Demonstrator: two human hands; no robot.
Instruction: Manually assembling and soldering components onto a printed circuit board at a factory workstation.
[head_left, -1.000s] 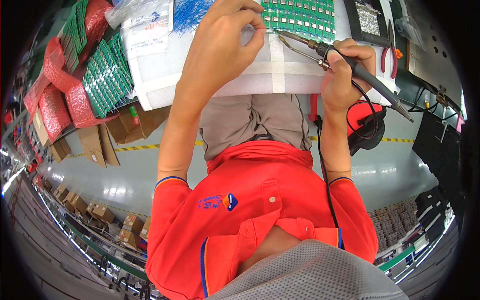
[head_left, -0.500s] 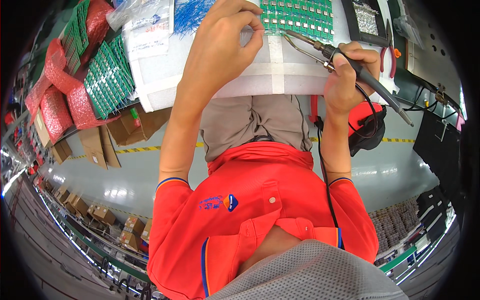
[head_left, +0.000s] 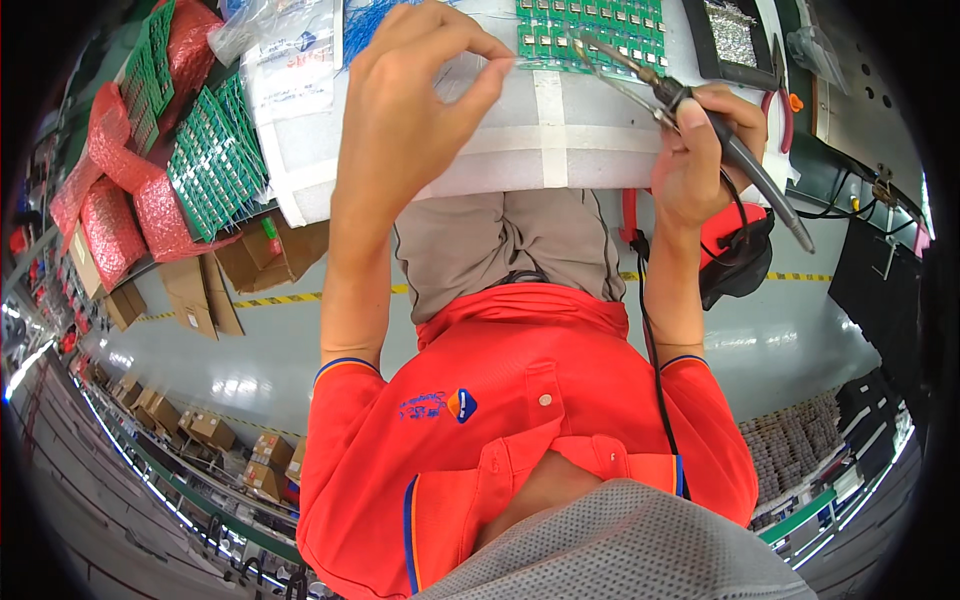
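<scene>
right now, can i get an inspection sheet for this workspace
Surface: white pad, pale tape strips
Job's things: green circuit boards; soldering iron angled over them, contact unclear
Clutter: red bubble wrap and green panels left; blue wires on the pad
Hands: right hand grips the iron; left hand pinching, anything held too small to tell
Cables: black cords along the red shirt and right of the pad
Surroundings: cardboard boxes, floor stripe

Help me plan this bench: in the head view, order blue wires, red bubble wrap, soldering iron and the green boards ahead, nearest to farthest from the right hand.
1. Soldering iron: held in the right hand.
2. Green boards: ahead, left of that hand.
3. Blue wires: farther left, top edge.
4. Red bubble wrap: far left.
</scene>
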